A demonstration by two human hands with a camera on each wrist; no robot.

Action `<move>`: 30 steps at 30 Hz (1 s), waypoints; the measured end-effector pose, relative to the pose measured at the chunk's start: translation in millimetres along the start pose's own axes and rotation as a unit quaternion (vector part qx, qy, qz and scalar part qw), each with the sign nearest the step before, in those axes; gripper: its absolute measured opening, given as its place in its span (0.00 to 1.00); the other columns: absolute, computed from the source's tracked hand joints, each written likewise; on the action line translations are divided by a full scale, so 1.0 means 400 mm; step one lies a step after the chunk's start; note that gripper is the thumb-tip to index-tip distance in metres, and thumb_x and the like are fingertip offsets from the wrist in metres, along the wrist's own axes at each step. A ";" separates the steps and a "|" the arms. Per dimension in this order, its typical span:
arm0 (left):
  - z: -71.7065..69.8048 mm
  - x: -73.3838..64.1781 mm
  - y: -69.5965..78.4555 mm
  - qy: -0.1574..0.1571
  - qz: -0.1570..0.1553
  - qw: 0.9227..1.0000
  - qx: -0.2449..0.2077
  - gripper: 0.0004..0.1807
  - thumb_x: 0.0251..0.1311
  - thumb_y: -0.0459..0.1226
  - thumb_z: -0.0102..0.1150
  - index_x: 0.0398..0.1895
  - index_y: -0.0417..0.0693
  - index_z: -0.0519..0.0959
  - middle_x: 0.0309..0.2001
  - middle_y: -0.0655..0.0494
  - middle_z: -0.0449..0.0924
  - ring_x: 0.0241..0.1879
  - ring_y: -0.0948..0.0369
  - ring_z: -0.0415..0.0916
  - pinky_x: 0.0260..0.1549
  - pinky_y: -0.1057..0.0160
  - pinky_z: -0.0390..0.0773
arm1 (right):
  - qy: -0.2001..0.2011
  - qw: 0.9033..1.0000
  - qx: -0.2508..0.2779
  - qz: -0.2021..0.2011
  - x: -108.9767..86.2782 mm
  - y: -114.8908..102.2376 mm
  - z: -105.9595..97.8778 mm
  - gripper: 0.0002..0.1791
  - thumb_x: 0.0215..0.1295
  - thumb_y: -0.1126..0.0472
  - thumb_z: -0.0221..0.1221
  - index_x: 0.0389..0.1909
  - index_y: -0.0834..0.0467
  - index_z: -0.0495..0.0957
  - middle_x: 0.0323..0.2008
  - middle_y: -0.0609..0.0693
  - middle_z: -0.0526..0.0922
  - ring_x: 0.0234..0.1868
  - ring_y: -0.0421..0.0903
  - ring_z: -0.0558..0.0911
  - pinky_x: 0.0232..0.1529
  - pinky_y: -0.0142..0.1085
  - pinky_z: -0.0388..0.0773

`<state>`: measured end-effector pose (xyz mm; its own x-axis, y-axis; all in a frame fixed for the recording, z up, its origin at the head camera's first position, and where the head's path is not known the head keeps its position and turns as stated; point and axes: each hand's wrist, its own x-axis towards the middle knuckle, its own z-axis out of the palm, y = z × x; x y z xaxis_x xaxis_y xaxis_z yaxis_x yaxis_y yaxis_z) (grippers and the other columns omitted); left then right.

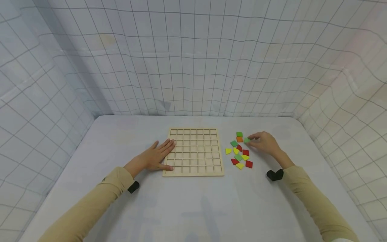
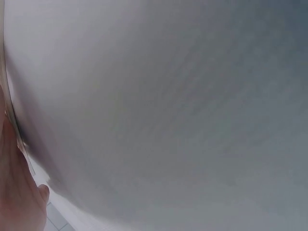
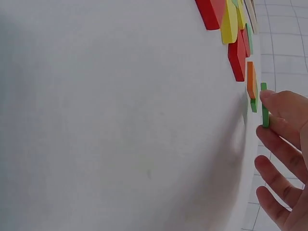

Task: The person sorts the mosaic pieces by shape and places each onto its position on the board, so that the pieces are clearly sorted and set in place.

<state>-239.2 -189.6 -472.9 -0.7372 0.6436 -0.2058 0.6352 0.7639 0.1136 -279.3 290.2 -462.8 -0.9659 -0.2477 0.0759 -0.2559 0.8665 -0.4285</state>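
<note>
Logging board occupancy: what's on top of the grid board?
The left hand lies over part of the left edge of the grid board; the uncovered cells show only pale surface. Cells beneath the hand are covered, so their contents can't be seen.

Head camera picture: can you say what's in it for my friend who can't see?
A person's right hand pinches a light green tile beside scattered red, yellow, orange and green tiles. The left hand rests, fingers spread, on the left side of a pale wooden grid board, all on a whitish table.
</note>
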 end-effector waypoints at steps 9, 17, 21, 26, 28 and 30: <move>-0.008 -0.002 -0.004 -0.005 0.006 1.000 -0.014 0.56 0.59 0.68 0.47 0.77 0.42 0.40 0.78 0.44 0.34 0.77 0.47 0.34 0.70 0.35 0.40 | 0.009 1.000 -0.001 0.005 0.021 -0.027 -0.002 0.17 0.60 0.54 0.65 0.47 0.58 0.85 0.45 0.57 0.86 0.46 0.54 0.78 0.41 0.44 0.76; -0.013 -0.006 0.004 -0.006 0.005 1.000 -0.014 0.56 0.59 0.66 0.49 0.77 0.41 0.41 0.78 0.44 0.36 0.77 0.46 0.35 0.70 0.35 0.41 | 0.008 1.000 0.004 0.003 0.042 -0.069 0.001 0.18 0.60 0.53 0.64 0.47 0.58 0.85 0.42 0.55 0.87 0.46 0.54 0.77 0.36 0.39 0.77; -0.012 -0.005 0.003 -0.008 0.004 1.000 -0.014 0.56 0.59 0.67 0.49 0.77 0.42 0.40 0.78 0.45 0.35 0.77 0.47 0.34 0.70 0.35 0.40 | 0.007 1.000 0.007 0.001 0.054 -0.089 0.007 0.18 0.59 0.52 0.66 0.47 0.57 0.85 0.43 0.54 0.87 0.46 0.53 0.77 0.40 0.43 0.77; -0.010 -0.004 0.003 -0.013 0.000 1.000 -0.013 0.56 0.59 0.68 0.48 0.77 0.43 0.39 0.78 0.46 0.34 0.77 0.48 0.33 0.70 0.36 0.40 | 0.006 1.000 0.008 -0.011 0.070 -0.106 0.015 0.17 0.58 0.52 0.66 0.46 0.56 0.85 0.44 0.55 0.86 0.46 0.53 0.77 0.41 0.42 0.75; -0.011 -0.005 0.004 -0.015 -0.002 1.000 -0.013 0.56 0.59 0.68 0.47 0.77 0.44 0.39 0.78 0.47 0.33 0.77 0.49 0.33 0.70 0.36 0.39 | 0.007 1.000 0.007 -0.014 0.076 -0.113 0.018 0.17 0.58 0.52 0.67 0.46 0.55 0.86 0.43 0.54 0.86 0.45 0.52 0.77 0.39 0.40 0.74; -0.012 -0.006 0.005 -0.017 -0.003 1.000 -0.012 0.56 0.59 0.69 0.46 0.77 0.45 0.38 0.78 0.47 0.33 0.77 0.49 0.32 0.71 0.37 0.39 | 0.008 1.000 0.009 -0.021 0.082 -0.121 0.021 0.17 0.57 0.52 0.67 0.45 0.56 0.86 0.41 0.54 0.86 0.44 0.53 0.77 0.37 0.38 0.73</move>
<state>-237.0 -189.4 -467.6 -0.7328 0.6367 -0.2401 0.6240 0.7695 0.1362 -298.3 236.4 -446.9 -0.9545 -0.2778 0.1080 -0.2965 0.8476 -0.4401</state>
